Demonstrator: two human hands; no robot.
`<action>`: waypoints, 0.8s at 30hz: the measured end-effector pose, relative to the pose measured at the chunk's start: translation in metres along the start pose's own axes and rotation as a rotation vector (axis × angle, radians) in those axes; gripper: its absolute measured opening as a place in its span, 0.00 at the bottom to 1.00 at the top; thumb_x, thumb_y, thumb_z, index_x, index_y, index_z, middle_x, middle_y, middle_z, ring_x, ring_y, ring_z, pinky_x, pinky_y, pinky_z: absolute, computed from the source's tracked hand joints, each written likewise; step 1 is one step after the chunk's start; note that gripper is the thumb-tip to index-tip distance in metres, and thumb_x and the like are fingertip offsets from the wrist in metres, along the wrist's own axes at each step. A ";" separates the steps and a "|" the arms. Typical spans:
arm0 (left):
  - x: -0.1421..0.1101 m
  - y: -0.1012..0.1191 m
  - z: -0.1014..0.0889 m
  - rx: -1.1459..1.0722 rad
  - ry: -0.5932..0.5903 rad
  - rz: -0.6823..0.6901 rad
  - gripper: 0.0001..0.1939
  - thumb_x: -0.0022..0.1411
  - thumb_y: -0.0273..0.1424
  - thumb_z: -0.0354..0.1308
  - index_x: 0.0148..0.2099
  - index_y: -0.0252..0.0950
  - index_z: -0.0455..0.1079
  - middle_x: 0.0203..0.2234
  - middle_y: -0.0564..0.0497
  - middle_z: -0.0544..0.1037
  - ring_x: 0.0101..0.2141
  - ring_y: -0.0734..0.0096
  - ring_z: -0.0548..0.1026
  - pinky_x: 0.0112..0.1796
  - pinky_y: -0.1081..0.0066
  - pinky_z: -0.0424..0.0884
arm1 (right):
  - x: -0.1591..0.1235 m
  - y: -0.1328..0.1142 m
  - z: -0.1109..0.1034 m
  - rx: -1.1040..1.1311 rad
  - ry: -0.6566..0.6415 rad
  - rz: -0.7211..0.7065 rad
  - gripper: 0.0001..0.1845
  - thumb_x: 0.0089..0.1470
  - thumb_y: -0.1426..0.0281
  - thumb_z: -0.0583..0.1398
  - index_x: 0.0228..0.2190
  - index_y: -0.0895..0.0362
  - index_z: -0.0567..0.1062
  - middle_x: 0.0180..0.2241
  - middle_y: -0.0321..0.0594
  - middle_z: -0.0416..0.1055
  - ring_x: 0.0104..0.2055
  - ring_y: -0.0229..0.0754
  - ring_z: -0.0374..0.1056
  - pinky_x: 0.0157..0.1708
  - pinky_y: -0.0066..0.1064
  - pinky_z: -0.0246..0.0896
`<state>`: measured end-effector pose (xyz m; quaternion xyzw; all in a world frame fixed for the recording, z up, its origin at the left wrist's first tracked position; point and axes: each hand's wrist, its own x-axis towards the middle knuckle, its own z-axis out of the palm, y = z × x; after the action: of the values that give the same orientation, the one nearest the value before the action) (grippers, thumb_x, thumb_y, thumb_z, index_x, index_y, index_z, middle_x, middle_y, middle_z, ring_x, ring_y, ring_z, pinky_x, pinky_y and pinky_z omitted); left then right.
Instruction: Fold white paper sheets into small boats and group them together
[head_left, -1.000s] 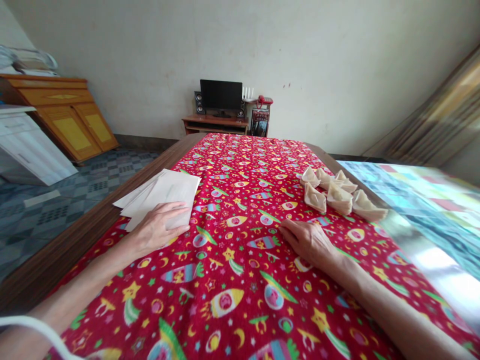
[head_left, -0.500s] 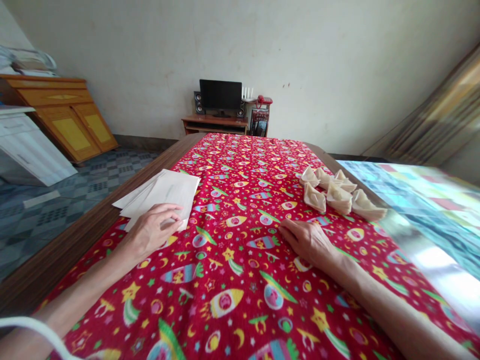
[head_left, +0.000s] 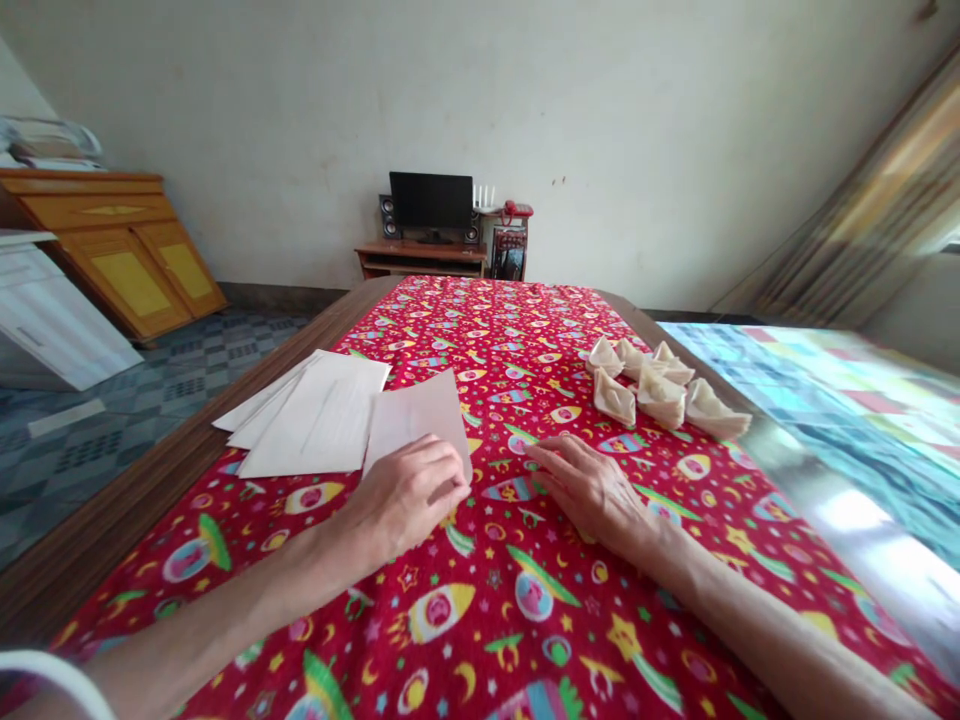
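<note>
Now drew one sheet [head_left: 417, 415] rightward from the stack [head_left: 319, 415], pinched in left fingers [head_left: 442, 463]; uncurled right fingers [head_left: 553, 463], loosely extended.

**Single head camera faces along the tabletop [head_left: 135, 495]**

Here we are, perched at the wearer's head, tipped forward and down: left hand [head_left: 412, 490] and right hand [head_left: 592, 490] close below us, and a wide view runs out past them to the distant monitor [head_left: 431, 201] and far wall [head_left: 637, 150].
</note>
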<state>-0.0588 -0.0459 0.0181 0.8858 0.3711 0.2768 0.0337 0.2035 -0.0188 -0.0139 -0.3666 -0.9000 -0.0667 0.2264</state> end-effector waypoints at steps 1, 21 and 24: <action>0.004 0.005 0.006 -0.013 -0.023 0.009 0.06 0.61 0.27 0.53 0.31 0.38 0.65 0.29 0.51 0.73 0.34 0.68 0.71 0.37 0.68 0.69 | 0.001 -0.004 -0.001 0.011 0.021 -0.040 0.18 0.61 0.67 0.51 0.52 0.57 0.67 0.47 0.48 0.68 0.45 0.43 0.66 0.40 0.32 0.65; -0.014 -0.045 0.004 -0.066 -0.207 -0.014 0.44 0.52 0.50 0.60 0.65 0.37 0.50 0.60 0.41 0.60 0.59 0.55 0.60 0.57 0.58 0.61 | -0.001 0.008 0.001 0.533 0.078 -0.142 0.15 0.58 0.76 0.50 0.40 0.59 0.75 0.41 0.46 0.76 0.46 0.39 0.71 0.47 0.30 0.67; -0.010 -0.052 0.015 -0.076 -0.155 0.066 0.24 0.62 0.35 0.55 0.60 0.38 0.61 0.57 0.45 0.66 0.57 0.62 0.63 0.56 0.62 0.63 | -0.002 0.003 -0.004 0.578 0.042 -0.127 0.15 0.59 0.75 0.50 0.40 0.59 0.76 0.41 0.45 0.76 0.45 0.38 0.72 0.46 0.28 0.67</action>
<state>-0.0902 -0.0130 -0.0125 0.9143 0.3274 0.2220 0.0869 0.2079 -0.0188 -0.0114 -0.2282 -0.8980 0.1707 0.3353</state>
